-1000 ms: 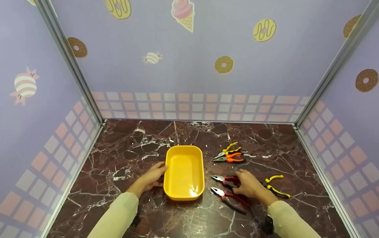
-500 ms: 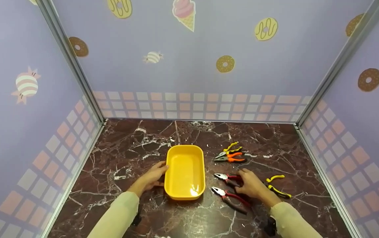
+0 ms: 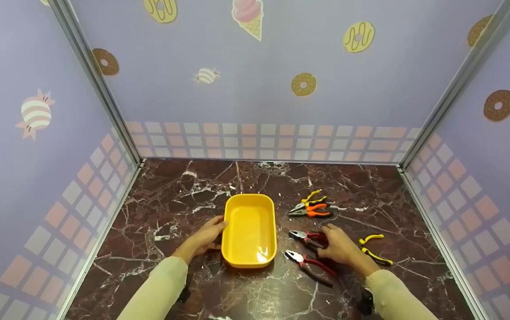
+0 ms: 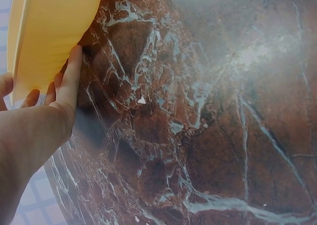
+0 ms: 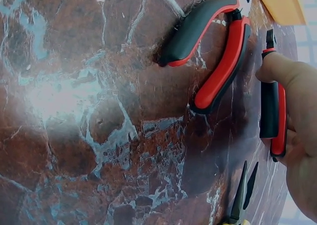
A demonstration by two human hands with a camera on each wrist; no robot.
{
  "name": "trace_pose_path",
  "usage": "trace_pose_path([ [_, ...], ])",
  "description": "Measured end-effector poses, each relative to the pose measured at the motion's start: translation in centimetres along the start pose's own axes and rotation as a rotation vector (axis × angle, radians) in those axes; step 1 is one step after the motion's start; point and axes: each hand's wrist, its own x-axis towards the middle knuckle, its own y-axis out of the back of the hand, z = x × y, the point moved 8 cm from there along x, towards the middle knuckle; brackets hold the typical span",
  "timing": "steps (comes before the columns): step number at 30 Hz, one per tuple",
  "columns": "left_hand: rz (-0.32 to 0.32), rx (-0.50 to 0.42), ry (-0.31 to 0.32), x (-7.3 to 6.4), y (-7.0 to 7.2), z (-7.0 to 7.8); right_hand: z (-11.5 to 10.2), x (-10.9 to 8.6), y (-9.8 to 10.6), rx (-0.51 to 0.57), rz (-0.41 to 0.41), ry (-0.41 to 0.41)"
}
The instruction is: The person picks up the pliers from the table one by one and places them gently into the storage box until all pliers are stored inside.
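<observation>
My left hand (image 3: 206, 235) rests against the left side of a yellow plastic bin (image 3: 249, 231), its fingers extended along the wall and a fingertip at the rim. In the left wrist view, the fingers lie under the bin's outer side. My right hand (image 3: 338, 245) grips red-and-black combination pliers (image 5: 269, 111), thumb on the handle near the head and the other fingers behind the handles. The head of those pliers points toward the bin. A second pair of red-and-black pliers (image 3: 316, 276) lies just in front, handles spread.
Behind the right hand lie yellow-handled pliers (image 3: 310, 202) and orange-handled long-nose pliers (image 3: 317, 212), close together. To the right are yellow-and-black pliers (image 3: 377, 257), partly hidden by the hand. The dark red marbled tabletop (image 3: 170, 186) is enclosed by patterned panels (image 3: 246, 89).
The right hand has shifted the gripped pliers slightly back and to the right. The left hand stays against the bin. The head view has moved a little.
</observation>
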Motion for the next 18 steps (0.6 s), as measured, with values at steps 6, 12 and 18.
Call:
trace_pose_path([
  [6,-0.004,-0.008,0.0,-0.07,0.04,-0.03,-0.2,0.16,0.52,-0.001,0.04,0.033],
  [12,-0.011,-0.011,-0.012,-0.08,0.04,0.04,-0.49,0.44,0.75,-0.003,0.052,0.038],
  [18,-0.017,-0.02,-0.02,0.0,-0.16,0.14,-0.94,0.52,0.85,0.008,0.03,0.035],
])
